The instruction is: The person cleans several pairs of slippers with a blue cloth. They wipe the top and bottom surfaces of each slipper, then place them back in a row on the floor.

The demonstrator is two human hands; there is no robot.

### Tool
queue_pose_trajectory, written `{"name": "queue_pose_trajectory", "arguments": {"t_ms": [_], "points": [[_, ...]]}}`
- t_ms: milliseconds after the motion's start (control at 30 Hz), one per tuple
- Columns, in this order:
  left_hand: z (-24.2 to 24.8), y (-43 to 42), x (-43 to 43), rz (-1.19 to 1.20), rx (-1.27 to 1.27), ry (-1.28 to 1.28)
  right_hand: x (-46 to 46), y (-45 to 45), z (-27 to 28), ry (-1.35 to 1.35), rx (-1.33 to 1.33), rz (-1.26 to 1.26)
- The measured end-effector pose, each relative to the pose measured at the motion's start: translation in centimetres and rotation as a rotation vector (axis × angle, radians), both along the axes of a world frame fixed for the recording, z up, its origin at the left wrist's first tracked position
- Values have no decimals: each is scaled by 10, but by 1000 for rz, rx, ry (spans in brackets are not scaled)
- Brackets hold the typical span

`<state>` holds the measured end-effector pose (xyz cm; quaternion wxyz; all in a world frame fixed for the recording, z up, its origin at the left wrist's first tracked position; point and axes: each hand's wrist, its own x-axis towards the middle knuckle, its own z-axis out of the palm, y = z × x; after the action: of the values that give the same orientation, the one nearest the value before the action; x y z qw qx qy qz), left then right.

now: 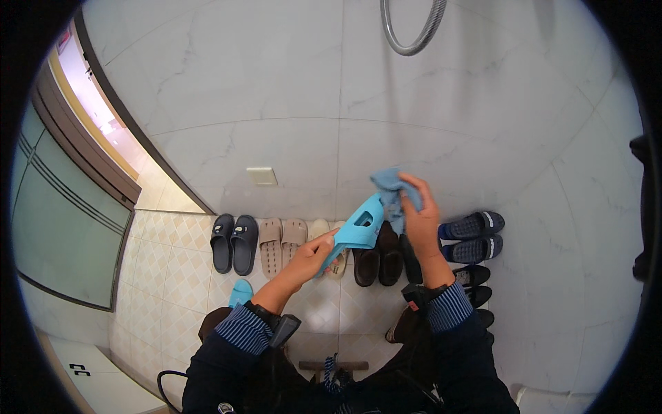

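Observation:
My left hand (316,253) grips a bright blue plastic slipper (357,227) near its lower end and holds it tilted above the floor. The slipper's strap has a cut-out and faces up. In my right hand (421,222) is a crumpled grey-blue cloth (394,191), close against the slipper's upper end; whether the two touch is hard to tell. A second bright blue slipper (240,293) lies on the floor to the left, partly hidden by my left arm and leg.
Along the wall stand dark grey slippers (244,246), beige slippers (271,243), cream shoes and brown shoes (390,256). Navy slippers (473,249) and black shoes (471,276) line the right side. A metal shower hose (414,49) hangs above. A frosted glass door (67,217) stands left.

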<state>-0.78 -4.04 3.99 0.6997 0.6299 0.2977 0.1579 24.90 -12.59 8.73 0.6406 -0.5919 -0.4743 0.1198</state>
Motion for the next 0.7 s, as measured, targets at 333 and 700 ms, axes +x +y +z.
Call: {"name": "queue_pose_trajectory", "arguments": {"t_ms": [333,700], "points": [[-23,-4,5,86,67,32,-14,16,-8,-323,-265,-57],[-17,29,-10,371,-78,-17,8,-8,22,-52,-505,236]]}}
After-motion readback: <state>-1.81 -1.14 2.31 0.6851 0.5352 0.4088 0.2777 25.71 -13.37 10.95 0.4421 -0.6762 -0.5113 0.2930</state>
